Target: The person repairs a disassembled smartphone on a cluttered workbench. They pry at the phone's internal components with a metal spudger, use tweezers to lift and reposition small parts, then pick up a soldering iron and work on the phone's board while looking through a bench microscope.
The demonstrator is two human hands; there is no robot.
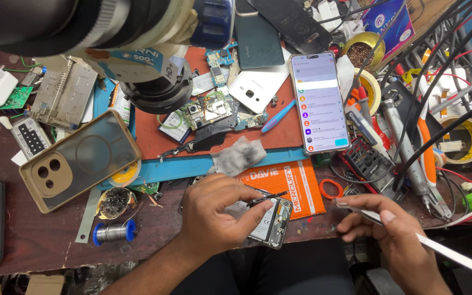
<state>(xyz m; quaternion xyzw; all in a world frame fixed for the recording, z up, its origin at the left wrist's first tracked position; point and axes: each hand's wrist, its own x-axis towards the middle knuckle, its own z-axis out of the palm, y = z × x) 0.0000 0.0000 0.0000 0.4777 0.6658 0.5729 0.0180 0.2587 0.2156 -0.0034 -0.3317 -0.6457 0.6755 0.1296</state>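
We see the left hand (214, 216) at the worktop's (39, 240) near edge, fingers clamped on an opened phone (273, 223) overhanging that edge, with black tweezers (266, 198) pinched above it. The right hand (394, 235), beyond the edge, grips a white tool (443, 252). A lit phone (319, 101) and a solder spool (113, 232) crowd in; little free room.

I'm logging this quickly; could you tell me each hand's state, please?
Left hand: closed on an opened phone and black tweezers.
Right hand: closed on a white tool.

Bright even light from above, soft shadows, screen glare, microscope (110, 33) blurred up close, edges perhaps slightly bowed
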